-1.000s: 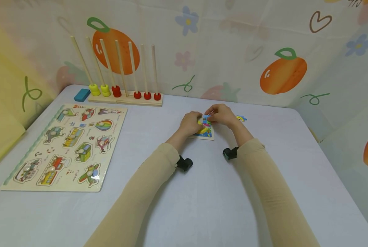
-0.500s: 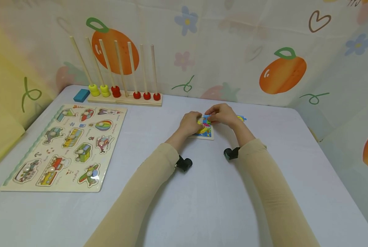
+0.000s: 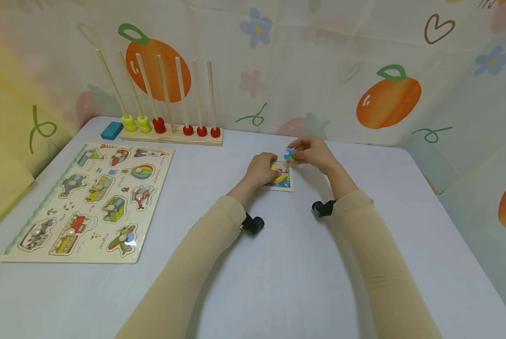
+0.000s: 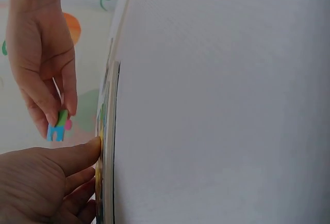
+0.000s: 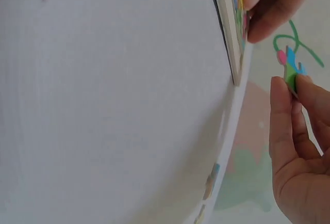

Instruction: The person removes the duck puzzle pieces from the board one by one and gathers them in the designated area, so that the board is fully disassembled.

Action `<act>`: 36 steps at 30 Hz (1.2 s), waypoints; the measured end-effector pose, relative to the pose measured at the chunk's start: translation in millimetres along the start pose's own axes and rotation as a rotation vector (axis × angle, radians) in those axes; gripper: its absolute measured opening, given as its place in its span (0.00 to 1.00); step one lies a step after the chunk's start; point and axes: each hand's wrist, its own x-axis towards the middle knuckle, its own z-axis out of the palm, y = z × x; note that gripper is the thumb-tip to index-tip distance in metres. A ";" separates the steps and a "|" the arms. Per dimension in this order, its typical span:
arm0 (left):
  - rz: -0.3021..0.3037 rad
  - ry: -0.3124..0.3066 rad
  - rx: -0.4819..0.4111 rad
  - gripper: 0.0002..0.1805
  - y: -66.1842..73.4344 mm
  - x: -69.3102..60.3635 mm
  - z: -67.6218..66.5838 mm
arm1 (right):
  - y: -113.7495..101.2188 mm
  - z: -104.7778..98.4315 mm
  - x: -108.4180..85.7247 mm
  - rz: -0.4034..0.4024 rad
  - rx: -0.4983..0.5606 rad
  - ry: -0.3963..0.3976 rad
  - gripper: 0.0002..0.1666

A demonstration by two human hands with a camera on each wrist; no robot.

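Between its thumb and fingertips, my right hand (image 3: 314, 153) pinches a small blue and green puzzle piece (image 3: 289, 154) with a pink knob. The piece is held up off the small jigsaw board (image 3: 284, 181), beyond its far right corner. My left hand (image 3: 261, 169) rests on the left part of that board, thumb and fingertips touching its printed face. The left wrist view shows the left thumb (image 4: 85, 154) on the face, and the fingers do not appear to wrap under the board. A pale gap shows in the board's upper part; the left hand hides its left side.
A large vehicle peg puzzle (image 3: 93, 202) lies at the left. Behind it stand a wooden bead rack (image 3: 172, 136) with upright rods and a blue block (image 3: 111, 131). Loose puzzle pieces (image 5: 211, 180) lie on the table (image 3: 278, 282), hidden behind the right hand in the head view.
My right hand has lifted the blue and green piece off the board and moved slightly away to the far right. A pale gap now shows there. The left hand stays in place.
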 end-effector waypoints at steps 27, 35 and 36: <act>0.007 0.005 -0.137 0.31 -7.2 2.3 -5.2 | 41.5 -76.8 -24.7 0.115 0.091 0.211 0.25; -0.009 0.004 -0.163 0.32 -13.6 2.3 -13.4 | 62.0 -92.8 -31.2 0.194 0.128 0.258 0.26; -0.012 0.005 -0.169 0.32 -15.1 2.1 -14.9 | 63.9 -94.2 -32.1 0.202 0.130 0.263 0.26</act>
